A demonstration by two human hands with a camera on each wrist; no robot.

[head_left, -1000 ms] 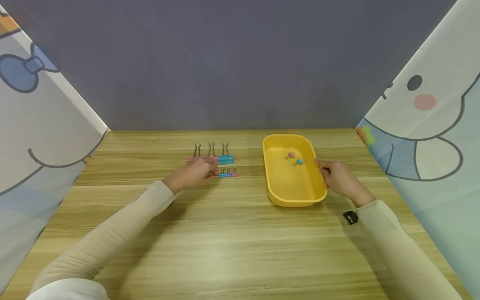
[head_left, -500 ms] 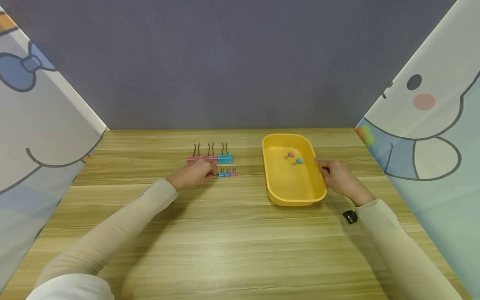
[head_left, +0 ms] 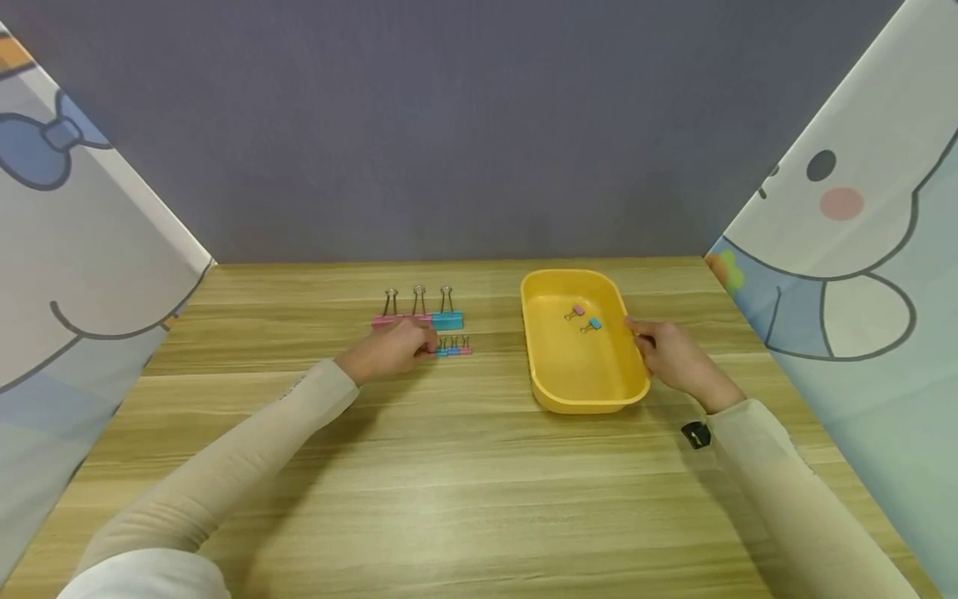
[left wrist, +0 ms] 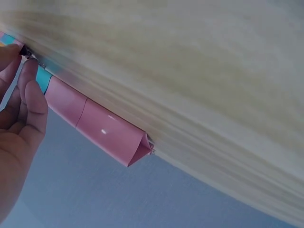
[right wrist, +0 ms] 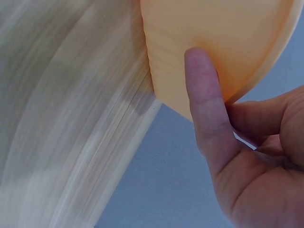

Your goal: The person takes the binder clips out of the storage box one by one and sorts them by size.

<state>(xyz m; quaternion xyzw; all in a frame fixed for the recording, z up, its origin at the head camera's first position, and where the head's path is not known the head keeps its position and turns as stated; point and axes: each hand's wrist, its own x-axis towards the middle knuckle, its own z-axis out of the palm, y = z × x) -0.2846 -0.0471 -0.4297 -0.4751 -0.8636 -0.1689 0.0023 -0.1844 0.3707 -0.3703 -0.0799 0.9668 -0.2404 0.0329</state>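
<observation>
My left hand [head_left: 392, 348] is at the left end of a row of small binder clips [head_left: 453, 351], coloured blue and pink. In the left wrist view its thumb and fingertip pinch a small dark-looking binder clip [left wrist: 23, 50], mostly hidden by the fingers. Just behind stand large binder clips [head_left: 447, 321], pink and teal, side by side with their wire handles up. My right hand [head_left: 677, 358] grips the right rim of a yellow plastic basket [head_left: 587, 406], thumb against the outer wall. Inside the basket lie a pink small binder clip [head_left: 578, 310] and a blue small binder clip [head_left: 595, 323].
Everything rests on a wood-grain table [head_left: 479, 499]. A dark grey panel [head_left: 464, 133] rises along its back edge. Cartoon-printed panels [head_left: 846, 274] flank both sides. A small black object [head_left: 697, 434] shows beside the right sleeve.
The left hand stays at the left end of the small clip row, its fingers shifting only slightly. The right hand and basket keep their places; the head view shifts a little.
</observation>
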